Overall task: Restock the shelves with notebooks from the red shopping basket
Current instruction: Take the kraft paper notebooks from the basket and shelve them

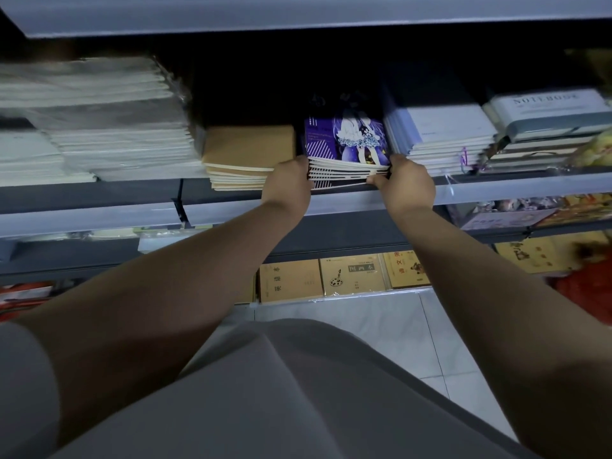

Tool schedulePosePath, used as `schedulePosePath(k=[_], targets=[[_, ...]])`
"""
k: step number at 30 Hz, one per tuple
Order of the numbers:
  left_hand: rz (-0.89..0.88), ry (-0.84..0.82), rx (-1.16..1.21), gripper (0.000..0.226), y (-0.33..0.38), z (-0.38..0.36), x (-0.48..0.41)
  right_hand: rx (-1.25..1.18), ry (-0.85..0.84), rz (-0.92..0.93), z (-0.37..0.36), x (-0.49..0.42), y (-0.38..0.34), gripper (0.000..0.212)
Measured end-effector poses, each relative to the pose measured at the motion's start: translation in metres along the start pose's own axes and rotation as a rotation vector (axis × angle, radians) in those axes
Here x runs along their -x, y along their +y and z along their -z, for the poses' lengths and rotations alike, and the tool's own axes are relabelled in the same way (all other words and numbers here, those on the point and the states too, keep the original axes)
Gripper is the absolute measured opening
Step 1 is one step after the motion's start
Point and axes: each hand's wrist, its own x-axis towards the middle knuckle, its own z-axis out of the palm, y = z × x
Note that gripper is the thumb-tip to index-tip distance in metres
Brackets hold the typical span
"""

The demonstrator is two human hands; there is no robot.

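A stack of purple notebooks (344, 144) with a cartoon figure on the top cover lies on the middle shelf (132, 193), between a brown kraft stack and a white stack. My left hand (289, 183) grips the stack's left front corner. My right hand (409, 185) grips its right front corner, fingers curled under the lower edges. The stack's front sticks out a little over the shelf lip. A bit of red at the far left edge (20, 301) may be the shopping basket; most of it is hidden behind my arm.
Brown kraft notebooks (248, 154) sit left of the purple stack, white wrapped stacks (99, 127) farther left. White notebooks (443, 134) and grey "NOTEBOOK" books (546, 111) lie to the right. Yellow exercise books (347, 273) fill the lower shelf. A red bag (586, 289) sits low right.
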Motion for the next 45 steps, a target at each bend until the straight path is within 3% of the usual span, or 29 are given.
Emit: schedulePosePath(k=[16, 25, 33, 45], targets=[[-0.023, 0.017, -0.081, 0.024, 0.002, -0.003, -0.004, 0.083, 0.013, 0.053, -0.002, -0.004, 0.002, 0.036], [0.009, 0.1, -0.19, 0.012, -0.002, -0.01, 0.003, 0.093, 0.012, 0.127, -0.001, -0.006, 0.007, 0.028], [0.083, 0.136, -0.051, 0.01, -0.004, -0.012, 0.009, 0.102, -0.012, 0.184, 0.001, -0.005, 0.008, 0.027], [0.089, 0.117, 0.006, 0.013, -0.005, -0.012, 0.005, -0.001, 0.0, 0.111, 0.002, -0.002, 0.005, 0.027]])
